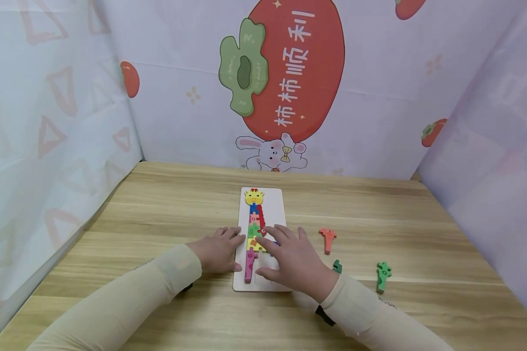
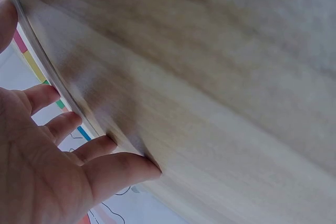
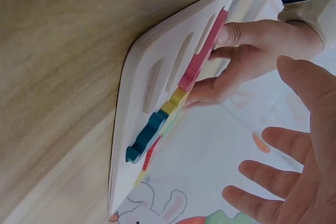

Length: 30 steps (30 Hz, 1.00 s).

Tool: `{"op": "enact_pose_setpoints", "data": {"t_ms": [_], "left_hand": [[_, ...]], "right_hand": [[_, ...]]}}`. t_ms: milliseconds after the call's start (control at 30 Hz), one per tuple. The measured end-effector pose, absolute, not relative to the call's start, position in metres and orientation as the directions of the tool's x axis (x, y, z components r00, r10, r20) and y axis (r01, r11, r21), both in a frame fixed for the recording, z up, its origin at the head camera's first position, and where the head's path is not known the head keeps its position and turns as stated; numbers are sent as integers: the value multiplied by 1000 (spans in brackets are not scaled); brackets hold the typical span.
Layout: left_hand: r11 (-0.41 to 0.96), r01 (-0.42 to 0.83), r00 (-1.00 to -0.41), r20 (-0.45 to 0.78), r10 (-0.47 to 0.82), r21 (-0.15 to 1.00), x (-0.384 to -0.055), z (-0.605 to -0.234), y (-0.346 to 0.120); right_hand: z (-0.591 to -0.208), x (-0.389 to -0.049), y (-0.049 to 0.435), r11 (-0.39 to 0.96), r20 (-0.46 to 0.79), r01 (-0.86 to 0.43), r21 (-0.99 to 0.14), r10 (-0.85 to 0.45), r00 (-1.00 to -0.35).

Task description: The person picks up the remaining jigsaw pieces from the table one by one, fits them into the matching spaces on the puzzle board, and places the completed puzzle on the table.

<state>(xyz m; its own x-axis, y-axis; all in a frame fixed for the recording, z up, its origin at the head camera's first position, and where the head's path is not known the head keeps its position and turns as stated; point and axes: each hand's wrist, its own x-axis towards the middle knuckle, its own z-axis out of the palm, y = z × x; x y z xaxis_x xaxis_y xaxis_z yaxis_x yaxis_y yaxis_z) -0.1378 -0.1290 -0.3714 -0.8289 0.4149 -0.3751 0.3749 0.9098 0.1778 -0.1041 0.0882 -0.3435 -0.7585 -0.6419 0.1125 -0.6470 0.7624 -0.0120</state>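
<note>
A white puzzle board (image 1: 272,204) lies on the table, bearing a partly assembled giraffe of coloured wooden pieces. Its yellow head (image 1: 254,197) is at the far end, and a magenta leg piece (image 1: 249,268) is at the near end. My left hand (image 1: 219,249) rests along the board's left edge with fingers spread, touching the rim. My right hand (image 1: 299,263) hovers over the board's right side, fingers apart and holding nothing. Seen from the right wrist, a dark blue piece (image 3: 144,139) sits beside the yellow body piece (image 3: 176,98), near bare leg slots (image 3: 179,61).
Right of the board lie an orange piece (image 1: 328,240) and a green piece (image 1: 383,277). A dark green piece (image 1: 337,266) is partly hidden by the right forearm. A printed cloth backdrop (image 1: 175,122) stands behind the wooden table (image 1: 167,204).
</note>
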Motion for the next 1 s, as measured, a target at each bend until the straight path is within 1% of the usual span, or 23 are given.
{"op": "enact_pose_setpoints", "data": {"t_ms": [400, 833, 1000], "left_hand": [[914, 364, -830, -381, 406, 180, -136, -369, -128], [911, 371, -828, -381, 412, 180, -136, -366, -127], [913, 364, -827, -386, 409, 185, -135, -365, -127]], "right_hand": [[-340, -101, 94, 788, 105, -616, -26, -610, -785], [-334, -96, 99, 795, 117, -605, -30, -599, -792], [-334, -95, 103, 797, 121, -604, -15, -599, -792]]}}
